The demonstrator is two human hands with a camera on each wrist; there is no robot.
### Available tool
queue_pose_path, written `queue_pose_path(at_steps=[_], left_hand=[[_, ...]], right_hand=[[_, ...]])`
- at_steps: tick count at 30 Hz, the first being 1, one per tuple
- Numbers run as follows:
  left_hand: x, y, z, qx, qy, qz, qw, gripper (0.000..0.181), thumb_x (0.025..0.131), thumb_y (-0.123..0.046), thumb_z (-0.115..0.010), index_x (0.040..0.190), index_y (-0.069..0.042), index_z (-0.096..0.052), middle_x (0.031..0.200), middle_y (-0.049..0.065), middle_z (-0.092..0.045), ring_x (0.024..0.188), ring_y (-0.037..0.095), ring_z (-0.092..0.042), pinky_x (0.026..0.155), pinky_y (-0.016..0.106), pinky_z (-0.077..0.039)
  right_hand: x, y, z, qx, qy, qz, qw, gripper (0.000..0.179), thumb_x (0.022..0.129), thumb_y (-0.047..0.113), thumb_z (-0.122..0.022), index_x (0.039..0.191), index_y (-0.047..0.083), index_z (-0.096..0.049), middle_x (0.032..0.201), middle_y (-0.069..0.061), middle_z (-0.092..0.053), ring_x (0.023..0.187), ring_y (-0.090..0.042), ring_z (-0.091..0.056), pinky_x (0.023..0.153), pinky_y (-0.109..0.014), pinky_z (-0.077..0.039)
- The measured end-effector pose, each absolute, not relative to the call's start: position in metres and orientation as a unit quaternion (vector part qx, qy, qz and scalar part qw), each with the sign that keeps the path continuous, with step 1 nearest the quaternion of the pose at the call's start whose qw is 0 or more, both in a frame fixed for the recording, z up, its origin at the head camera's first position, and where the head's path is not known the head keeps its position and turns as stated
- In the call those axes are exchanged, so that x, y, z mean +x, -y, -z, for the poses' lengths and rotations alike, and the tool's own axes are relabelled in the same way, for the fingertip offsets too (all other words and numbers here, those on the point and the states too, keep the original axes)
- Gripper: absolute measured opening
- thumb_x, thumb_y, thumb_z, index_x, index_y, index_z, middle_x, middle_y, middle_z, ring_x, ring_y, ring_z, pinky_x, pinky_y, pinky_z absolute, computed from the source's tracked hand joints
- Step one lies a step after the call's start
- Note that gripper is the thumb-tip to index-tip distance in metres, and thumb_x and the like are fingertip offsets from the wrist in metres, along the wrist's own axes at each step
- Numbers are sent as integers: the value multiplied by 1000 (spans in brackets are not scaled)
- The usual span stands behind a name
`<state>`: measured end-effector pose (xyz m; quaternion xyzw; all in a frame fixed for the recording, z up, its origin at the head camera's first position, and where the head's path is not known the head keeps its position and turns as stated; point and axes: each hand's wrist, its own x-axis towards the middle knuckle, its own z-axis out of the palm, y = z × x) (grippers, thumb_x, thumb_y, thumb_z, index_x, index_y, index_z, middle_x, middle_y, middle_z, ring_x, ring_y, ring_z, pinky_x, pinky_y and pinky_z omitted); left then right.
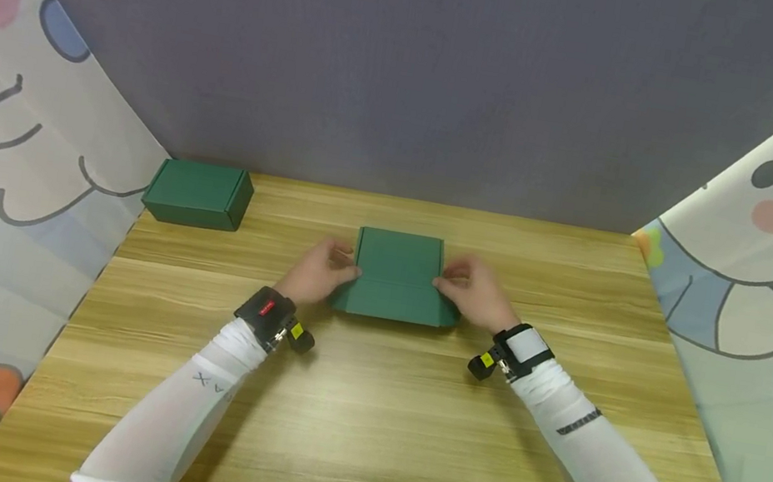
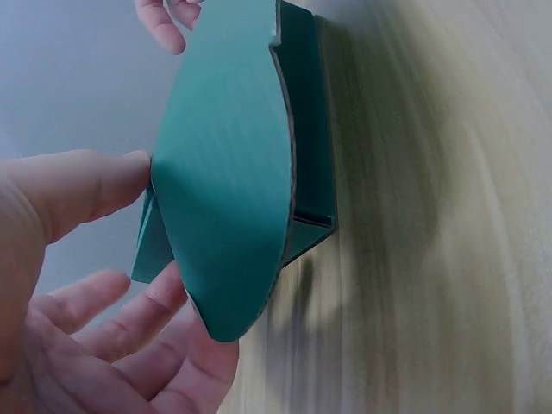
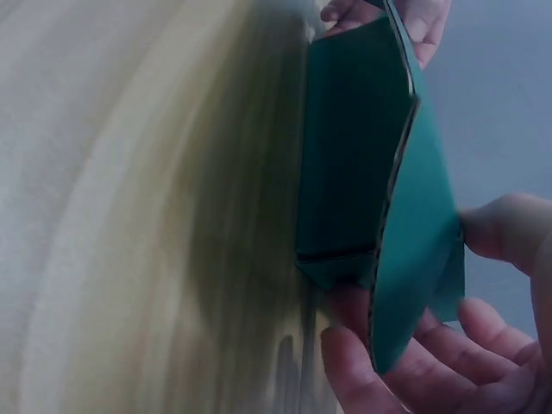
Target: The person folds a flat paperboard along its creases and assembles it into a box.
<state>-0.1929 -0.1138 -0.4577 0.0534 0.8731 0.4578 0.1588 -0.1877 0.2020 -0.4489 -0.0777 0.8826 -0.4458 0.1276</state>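
Note:
A green cardboard box (image 1: 399,258) stands on the wooden table, its lid lowered over it and the front flap (image 1: 395,303) sticking out toward the person. At the box's left side the left hand (image 1: 323,271) pinches the lid's edge near the flap's fold. The right hand (image 1: 475,291) does the same on the right. In the left wrist view the thumb presses the fold, with fingers behind the flap's rounded ear (image 2: 228,198). The right wrist view shows fingers under the other ear (image 3: 414,250) and a gap into the box below the flap.
A second green box (image 1: 196,194), closed, sits at the table's back left corner. A grey wall (image 1: 414,68) rises behind the wooden table (image 1: 370,441). Cartoon-printed panels border the left and right sides.

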Motion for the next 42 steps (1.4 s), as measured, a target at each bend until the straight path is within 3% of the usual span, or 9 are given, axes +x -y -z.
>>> queue_pose_path(at_steps=[6, 12, 16, 19, 22, 29, 34, 38, 42], left_hand=[[-189, 114, 456, 69, -858, -493, 128, 54, 103, -29, -66, 152, -17, -47, 141, 17, -64, 132, 38, -61, 108, 56, -52], [-188, 115, 442, 60, -850, -509, 120, 49, 108, -49, -51, 148, -22, -56, 153, 12, -57, 139, 36, -56, 110, 59, -49], [-189, 117, 433, 30, -810, -570, 135, 60, 108, -59, -39, 152, -20, -54, 160, 11, -50, 133, 40, -59, 114, 59, -47], [-191, 117, 430, 7, -775, -615, 145, 68, 108, -64, -32, 152, -17, -53, 155, 17, -54, 121, 42, -65, 113, 60, -48], [-193, 116, 429, -7, -752, -641, 157, 74, 107, -66, -29, 152, -14, -53, 145, 24, -60, 111, 37, -68, 111, 60, -50], [-192, 116, 423, -12, -733, -655, 183, 81, 105, -71, -26, 151, -10, -53, 136, 28, -63, 101, 27, -69, 109, 60, -51], [-191, 117, 418, -18, -717, -668, 199, 96, 99, -81, -23, 154, -5, -48, 122, 24, -64, 93, 23, -69, 110, 62, -49], [-192, 120, 419, -12, -733, -647, 208, 99, 96, -85, -26, 158, -9, -42, 116, 20, -66, 100, 35, -70, 109, 61, -50], [-194, 122, 422, 14, -764, -606, 222, 93, 97, -81, -38, 159, -13, -41, 125, 25, -66, 114, 47, -67, 109, 59, -51]], right_hand=[[-181, -202, 445, -98, -870, 462, 137, 54, 104, 29, -65, 146, 2, -45, 144, -25, -58, 132, -42, -61, 107, -53, -55], [-180, -210, 435, -134, -867, 458, 143, 63, 105, 44, -60, 155, 10, -42, 154, -21, -53, 139, -43, -55, 115, -58, -47], [-179, -217, 426, -171, -852, 470, 158, 79, 98, 39, -72, 163, 15, -33, 166, -17, -39, 140, -43, -54, 114, -59, -47], [-180, -220, 423, -198, -848, 464, 165, 98, 89, 36, -84, 166, 20, -25, 170, -12, -33, 136, -40, -59, 107, -56, -53], [-180, -220, 423, -208, -861, 439, 151, 106, 85, 35, -88, 167, 23, -22, 166, -10, -39, 129, -34, -63, 101, -51, -58], [-181, -216, 428, -184, -881, 424, 97, 89, 89, 23, -84, 163, 19, -33, 143, -15, -60, 115, -31, -69, 90, -45, -62], [-184, -219, 431, -180, -889, 414, 79, 90, 85, 32, -88, 160, 18, -39, 131, -14, -67, 109, -32, -70, 87, -44, -62], [-189, -223, 435, -182, -888, 412, 93, 93, 84, 42, -87, 160, 17, -39, 127, -15, -69, 108, -35, -70, 87, -44, -62], [-192, -227, 440, -178, -883, 421, 111, 88, 84, 43, -87, 156, 14, -46, 125, -16, -69, 106, -34, -71, 87, -44, -62]])
